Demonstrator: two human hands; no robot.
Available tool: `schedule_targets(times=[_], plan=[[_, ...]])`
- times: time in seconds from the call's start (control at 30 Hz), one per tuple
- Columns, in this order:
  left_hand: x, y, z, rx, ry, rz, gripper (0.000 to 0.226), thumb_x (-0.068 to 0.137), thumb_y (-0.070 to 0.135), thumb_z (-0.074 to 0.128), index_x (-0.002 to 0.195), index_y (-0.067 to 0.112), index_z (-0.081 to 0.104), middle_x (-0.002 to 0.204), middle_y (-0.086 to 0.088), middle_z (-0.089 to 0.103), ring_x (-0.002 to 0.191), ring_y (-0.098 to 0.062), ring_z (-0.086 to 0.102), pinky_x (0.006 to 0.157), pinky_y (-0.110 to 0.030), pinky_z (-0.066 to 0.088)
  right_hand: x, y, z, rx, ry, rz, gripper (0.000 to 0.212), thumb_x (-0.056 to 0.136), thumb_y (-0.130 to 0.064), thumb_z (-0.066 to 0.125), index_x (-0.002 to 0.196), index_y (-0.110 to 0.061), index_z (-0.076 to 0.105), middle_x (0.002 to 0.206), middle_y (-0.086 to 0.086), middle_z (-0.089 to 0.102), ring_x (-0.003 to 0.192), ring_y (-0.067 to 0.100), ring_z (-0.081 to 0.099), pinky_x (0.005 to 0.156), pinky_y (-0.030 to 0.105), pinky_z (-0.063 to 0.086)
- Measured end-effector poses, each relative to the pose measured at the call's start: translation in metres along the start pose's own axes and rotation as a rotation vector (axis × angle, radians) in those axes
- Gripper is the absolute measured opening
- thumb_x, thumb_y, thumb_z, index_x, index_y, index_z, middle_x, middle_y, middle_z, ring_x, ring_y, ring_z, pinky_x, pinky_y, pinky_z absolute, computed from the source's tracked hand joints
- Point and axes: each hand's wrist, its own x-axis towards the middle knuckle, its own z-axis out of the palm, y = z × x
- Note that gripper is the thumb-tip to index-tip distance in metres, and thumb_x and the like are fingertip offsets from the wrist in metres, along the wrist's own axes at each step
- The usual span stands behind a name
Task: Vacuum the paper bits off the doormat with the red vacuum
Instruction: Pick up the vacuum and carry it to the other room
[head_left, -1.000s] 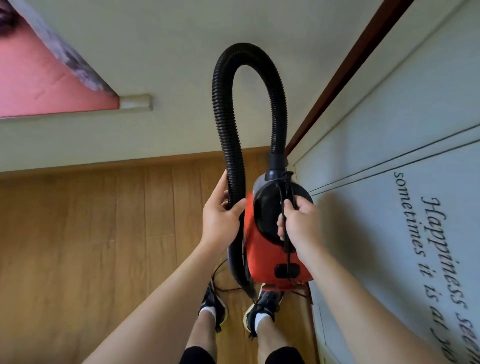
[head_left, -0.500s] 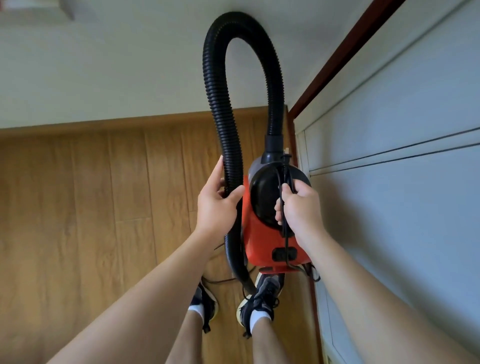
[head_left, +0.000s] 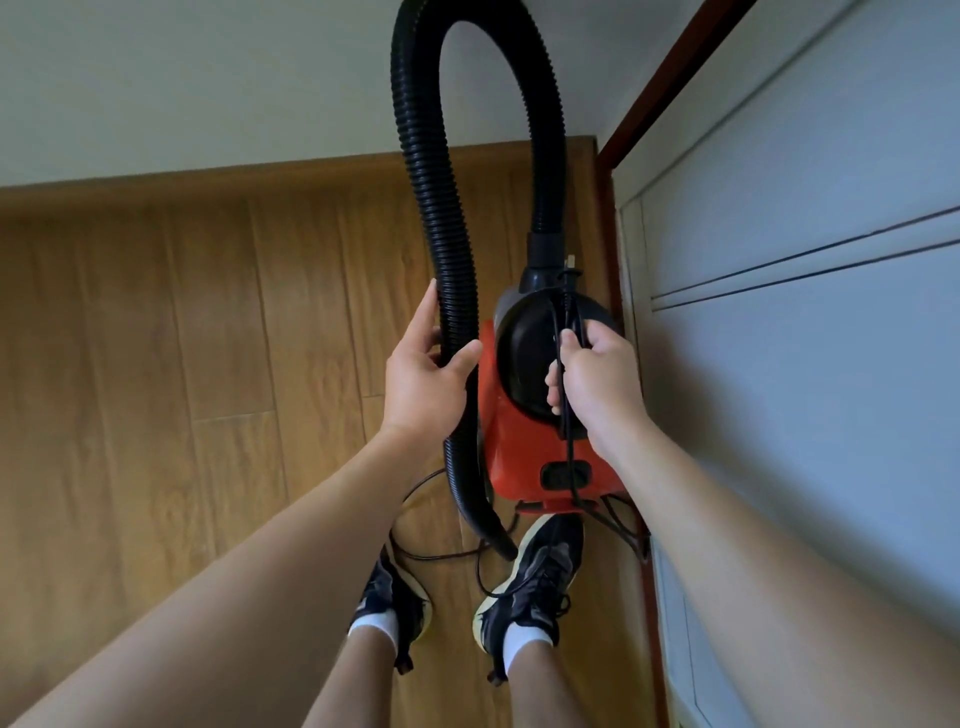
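Red plastic canister vacuum (head_left: 511, 447): still carrying it over wooden plank floor (head_left: 156, 364), moving along pale cupboard doors (head_left: 779, 415). Left grip (head_left: 423, 374) curling round black ribbed hose (head_left: 431, 208), right grip (head_left: 597, 379) clasping vacuum top and black cord (head_left: 570, 452). Doormat out of view; not vacuuming yet.

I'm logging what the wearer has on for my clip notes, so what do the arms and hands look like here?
The left arm and right arm are bare all the way to the picture's edge, with no sleeves in view. The left hand and right hand wear no gloves, and no watch, bracelet or ring shows.
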Motion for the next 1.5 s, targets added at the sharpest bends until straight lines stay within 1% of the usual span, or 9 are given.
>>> schedule_targets(times=[0.23, 0.5, 0.6, 0.77, 0.9, 1.03, 1.2, 1.33, 1.5], plan=[[0.017, -0.031, 0.007, 0.008, -0.016, -0.011, 0.074, 0.099, 0.017, 0.064, 0.148, 0.059, 0.03, 0.127, 0.021, 0.061, 0.124, -0.009, 0.057, 0.105, -0.048, 0.052, 0.03, 0.029, 0.011, 0.001, -0.028, 0.009, 0.021, 0.107, -0.024, 0.043, 0.112, -0.021, 0.063, 0.064, 0.004, 0.06, 0.051, 0.017, 0.055, 0.052, 0.031, 0.051], [0.04, -0.048, 0.021, 0.016, -0.034, 0.007, 0.074, 0.099, 0.018, 0.064, 0.152, 0.053, 0.026, 0.126, 0.023, 0.061, 0.12, -0.005, 0.059, 0.102, -0.042, 0.054, 0.058, 0.053, 0.017, 0.01, -0.034, 0.019, 0.025, 0.106, -0.025, 0.044, 0.124, -0.018, 0.06, 0.065, 0.004, 0.061, 0.051, 0.015, 0.057, 0.05, 0.029, 0.051], [0.047, -0.052, 0.024, 0.045, -0.04, 0.011, 0.074, 0.099, 0.018, 0.064, 0.153, 0.052, 0.026, 0.129, 0.024, 0.059, 0.123, 0.0, 0.056, 0.106, -0.042, 0.052, 0.065, 0.057, 0.017, 0.016, -0.036, 0.011, 0.023, 0.106, -0.024, 0.044, 0.121, -0.018, 0.061, 0.066, 0.004, 0.061, 0.052, 0.016, 0.057, 0.052, 0.031, 0.052], [0.053, -0.066, 0.027, 0.077, -0.018, 0.006, 0.075, 0.099, 0.017, 0.064, 0.152, 0.054, 0.026, 0.131, 0.017, 0.062, 0.125, -0.005, 0.056, 0.106, -0.044, 0.051, 0.071, 0.062, 0.016, 0.039, -0.054, -0.005, 0.021, 0.107, -0.023, 0.043, 0.116, -0.02, 0.062, 0.068, 0.006, 0.06, 0.053, 0.018, 0.055, 0.054, 0.034, 0.05], [0.051, -0.072, 0.032, 0.089, -0.007, 0.002, 0.075, 0.1, 0.017, 0.062, 0.154, 0.051, 0.023, 0.13, 0.019, 0.061, 0.118, 0.007, 0.056, 0.107, -0.039, 0.051, 0.073, 0.066, 0.014, 0.032, -0.077, -0.031, 0.02, 0.107, -0.022, 0.044, 0.114, -0.024, 0.063, 0.069, 0.008, 0.06, 0.057, 0.022, 0.056, 0.056, 0.035, 0.051], [0.051, -0.077, 0.038, 0.098, 0.003, 0.0, 0.074, 0.1, 0.019, 0.062, 0.151, 0.056, 0.023, 0.128, 0.018, 0.064, 0.12, -0.004, 0.06, 0.104, -0.043, 0.053, 0.07, 0.075, 0.013, 0.021, -0.108, -0.063, 0.019, 0.107, -0.021, 0.044, 0.109, -0.026, 0.062, 0.068, 0.007, 0.06, 0.057, 0.022, 0.058, 0.059, 0.036, 0.054], [0.046, -0.078, 0.037, 0.11, -0.011, 0.016, 0.073, 0.1, 0.018, 0.062, 0.15, 0.056, 0.025, 0.121, 0.019, 0.066, 0.114, 0.0, 0.062, 0.103, -0.041, 0.054, 0.065, 0.082, 0.01, 0.041, -0.09, -0.07, 0.021, 0.107, -0.021, 0.044, 0.101, -0.032, 0.061, 0.069, 0.006, 0.06, 0.06, 0.023, 0.058, 0.065, 0.039, 0.056], [0.044, -0.08, 0.032, 0.107, -0.004, 0.009, 0.073, 0.1, 0.018, 0.062, 0.15, 0.056, 0.026, 0.118, 0.018, 0.067, 0.106, 0.003, 0.065, 0.099, -0.037, 0.056, 0.066, 0.086, 0.007, 0.071, -0.085, -0.055, 0.019, 0.107, -0.021, 0.045, 0.107, -0.029, 0.062, 0.071, 0.008, 0.061, 0.061, 0.023, 0.059, 0.069, 0.043, 0.057], [0.038, -0.078, 0.032, 0.119, -0.002, 0.011, 0.071, 0.101, 0.018, 0.061, 0.151, 0.054, 0.026, 0.12, 0.019, 0.066, 0.112, 0.003, 0.062, 0.102, -0.038, 0.054, 0.065, 0.091, 0.006, 0.031, -0.072, -0.069, 0.018, 0.107, -0.027, 0.045, 0.116, -0.034, 0.058, 0.075, 0.006, 0.065, 0.062, 0.019, 0.064, 0.07, 0.041, 0.059]])
